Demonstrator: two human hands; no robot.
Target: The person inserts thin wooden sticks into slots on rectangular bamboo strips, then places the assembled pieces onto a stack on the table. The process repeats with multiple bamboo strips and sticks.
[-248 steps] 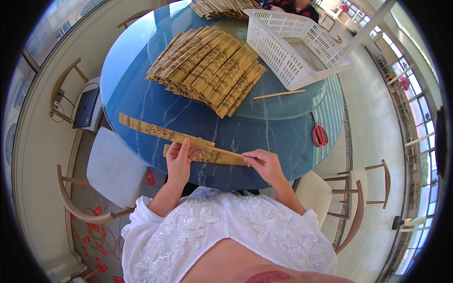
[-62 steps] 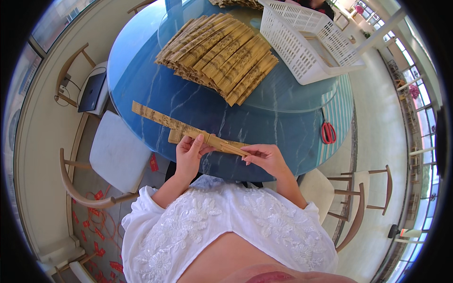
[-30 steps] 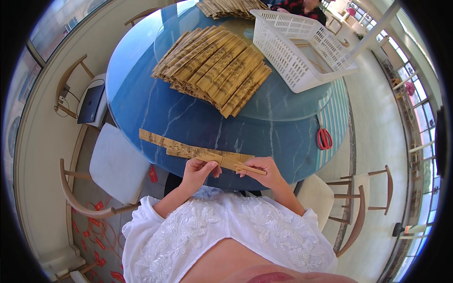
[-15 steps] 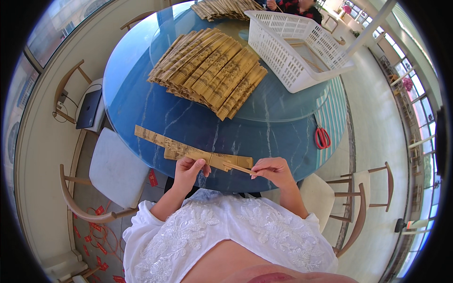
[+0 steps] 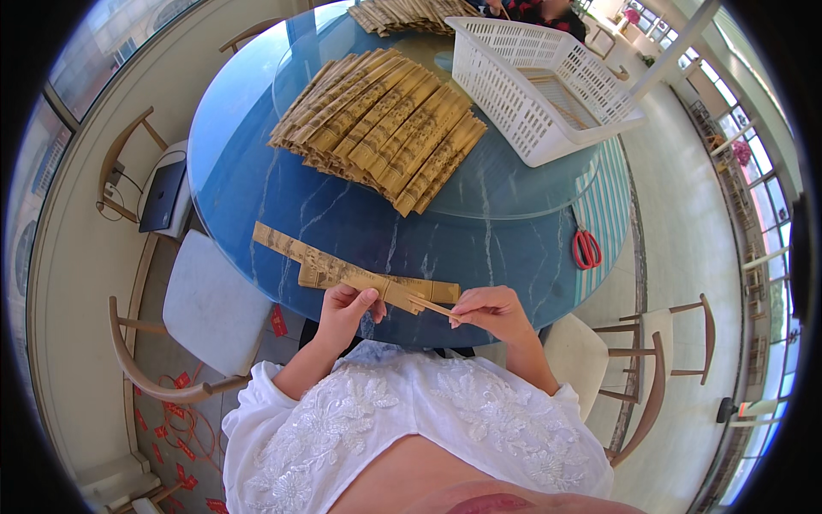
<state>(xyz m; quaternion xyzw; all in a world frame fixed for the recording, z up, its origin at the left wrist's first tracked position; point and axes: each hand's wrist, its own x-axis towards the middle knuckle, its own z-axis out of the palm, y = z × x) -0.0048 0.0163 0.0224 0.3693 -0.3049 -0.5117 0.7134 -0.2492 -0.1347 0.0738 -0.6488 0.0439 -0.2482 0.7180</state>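
Note:
Over the near edge of the round table, my left hand [image 5: 347,310] pinches a long tan printed paper sleeve [image 5: 295,248], which slants up to the left. Opposite it, my right hand [image 5: 492,311] grips the ends of a pair of wooden chopsticks [image 5: 435,307]. Their other ends meet the right end of the sleeve; how far inside they reach is hidden. Just beyond, a small stack of similar flat sleeves [image 5: 441,293] lies on the table, partly covered by the held one. A large layered pile of filled-looking printed sleeves [image 5: 377,124] rests farther back.
A white perforated plastic basket [image 5: 522,128] stands at the back right of the blue marbled table [image 5: 231,197]. Red-handled scissors [image 5: 586,249] lie near the right edge. Another person [image 5: 548,15] sits across. Chairs [image 5: 210,304] flank me; a laptop [image 5: 163,197] rests at left.
The sleeve and my left hand have shifted slightly right, while my right hand has come slightly left with the chopsticks. The sleeve and chopsticks have drawn closer together.

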